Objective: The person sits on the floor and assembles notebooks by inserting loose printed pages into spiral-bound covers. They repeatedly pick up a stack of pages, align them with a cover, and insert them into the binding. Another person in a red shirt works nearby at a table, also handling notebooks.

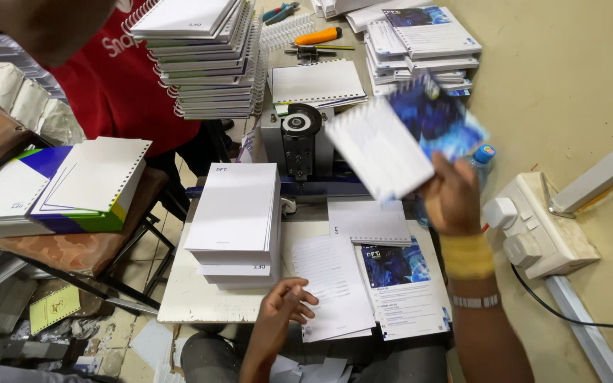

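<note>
Head | right hand (pixel 454 200) raised, gripping booklet (pixel 402 135) | left hand (pixel 283 306) on sheets (pixel 335 284)

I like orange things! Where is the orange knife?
In the head view, the orange knife lies at the top middle of the table, right of the tall spiral notebook stack and above the binding machine.

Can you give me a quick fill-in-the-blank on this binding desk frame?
1. The right hand holds up a blurred booklet with a ____ cover.
2. The left hand rests on loose ____ sheets.
3. The person opposite wears a ____ shirt.
4. The orange-handled tool lies ____ the binding machine.

Missing: blue; white; red; behind
</note>
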